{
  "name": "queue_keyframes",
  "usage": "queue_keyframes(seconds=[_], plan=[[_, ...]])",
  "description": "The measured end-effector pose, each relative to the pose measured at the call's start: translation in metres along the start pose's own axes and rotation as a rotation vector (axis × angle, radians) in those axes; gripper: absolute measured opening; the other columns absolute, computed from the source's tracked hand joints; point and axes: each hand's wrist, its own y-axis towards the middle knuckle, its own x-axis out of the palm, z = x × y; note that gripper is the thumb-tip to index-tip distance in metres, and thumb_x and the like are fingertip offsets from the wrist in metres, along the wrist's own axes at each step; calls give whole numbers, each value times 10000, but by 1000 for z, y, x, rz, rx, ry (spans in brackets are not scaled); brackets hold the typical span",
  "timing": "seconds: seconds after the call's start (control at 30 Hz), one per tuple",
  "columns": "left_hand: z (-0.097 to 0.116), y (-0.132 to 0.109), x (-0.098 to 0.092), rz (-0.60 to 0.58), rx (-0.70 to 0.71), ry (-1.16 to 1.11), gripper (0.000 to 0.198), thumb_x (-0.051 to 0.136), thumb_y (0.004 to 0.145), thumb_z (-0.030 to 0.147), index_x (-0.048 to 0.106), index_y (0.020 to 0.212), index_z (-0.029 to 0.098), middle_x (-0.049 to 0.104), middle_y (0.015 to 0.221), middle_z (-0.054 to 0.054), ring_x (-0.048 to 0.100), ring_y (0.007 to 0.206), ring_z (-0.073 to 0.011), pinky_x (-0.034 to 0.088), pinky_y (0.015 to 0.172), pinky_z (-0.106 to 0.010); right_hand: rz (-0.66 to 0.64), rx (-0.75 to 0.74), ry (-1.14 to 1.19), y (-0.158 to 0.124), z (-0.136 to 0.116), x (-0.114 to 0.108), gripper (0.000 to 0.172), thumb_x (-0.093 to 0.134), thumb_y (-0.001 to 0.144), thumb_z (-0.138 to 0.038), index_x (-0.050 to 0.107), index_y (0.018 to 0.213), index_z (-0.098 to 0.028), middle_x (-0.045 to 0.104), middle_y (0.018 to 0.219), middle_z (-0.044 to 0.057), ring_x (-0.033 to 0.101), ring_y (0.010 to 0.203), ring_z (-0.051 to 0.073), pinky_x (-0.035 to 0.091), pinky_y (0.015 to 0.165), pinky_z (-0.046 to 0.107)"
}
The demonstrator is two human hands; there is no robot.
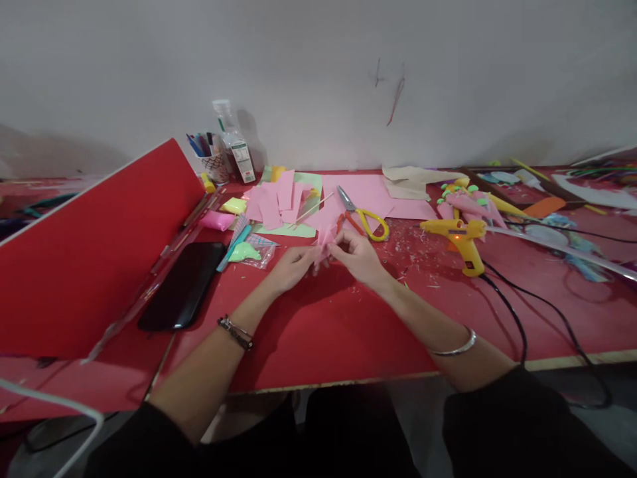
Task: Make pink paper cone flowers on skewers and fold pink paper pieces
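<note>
Both of my hands meet over the middle of the red table, holding a small piece of pink paper [325, 240] between them. My left hand [294, 267] pinches its left side, with the fingers partly hidden behind it. On the other side my right hand [359, 257] grips the paper between thumb and fingertips. The paper looks folded or curled, but its exact shape is too small to tell. Just beyond the right hand lie yellow-handled scissors [371, 224], resting on pink sheets [358, 189]. Cut pink strips [271, 206] are piled behind the left hand.
A yellow glue gun [460, 242] with a lit orange light stands at right, its black cable trailing off the edge. A black phone [184, 285] and red board [99, 259] are at left. Behind are a bottle [241, 156], a pen cup [215, 167] and pink paper pieces [465, 202].
</note>
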Motion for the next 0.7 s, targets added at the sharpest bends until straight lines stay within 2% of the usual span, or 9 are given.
queue_keyframes(seconds=[0.13,0.23,0.33,0.47,0.57,0.63,0.7], plan=[[-2,1,1,2,73,104,266,400,767,311,492,570,158,451,455,51,429,468,-80,338,500,-194,-2,-25,-11,1,1,0,163,548,641,-306,433,670,-194,452,631,-43,448,577,73,402,557,218],[-3,2,0,-22,63,132,291,372,779,312,484,559,159,449,437,53,412,438,-75,328,482,-191,-33,-27,11,1,2,-1,248,567,617,-298,469,825,-203,494,782,-12,466,670,89,414,618,226],[-4,2,-1,-47,74,175,277,396,767,293,488,545,155,454,434,51,401,433,-72,317,472,-189,-51,-5,-1,1,3,-2,291,580,611,-287,491,874,-202,504,844,5,468,697,98,415,652,241],[-4,1,-2,-55,93,194,247,427,740,251,467,516,154,464,454,50,407,448,-70,324,478,-189,-140,-13,-73,1,1,-5,131,576,642,-283,529,714,-183,507,733,-5,470,689,109,402,669,258],[-5,1,-1,-27,99,147,162,466,709,244,470,574,154,479,505,53,441,486,-75,354,501,-192,-211,-63,-113,1,-2,-7,152,561,674,-304,526,605,-174,494,666,-8,471,686,116,393,684,269],[-5,1,0,-14,85,98,123,501,692,268,471,651,156,493,556,50,461,504,-78,373,500,-196,-184,-73,-131,1,-3,-7,163,564,676,-311,521,599,-174,482,669,-12,467,684,114,390,685,269],[-6,1,1,2,61,34,167,528,680,288,451,758,162,499,601,46,460,482,-73,378,469,-197,-132,-60,-142,1,-4,-7,158,570,666,-298,495,595,-179,455,661,-23,454,661,107,390,667,262]])
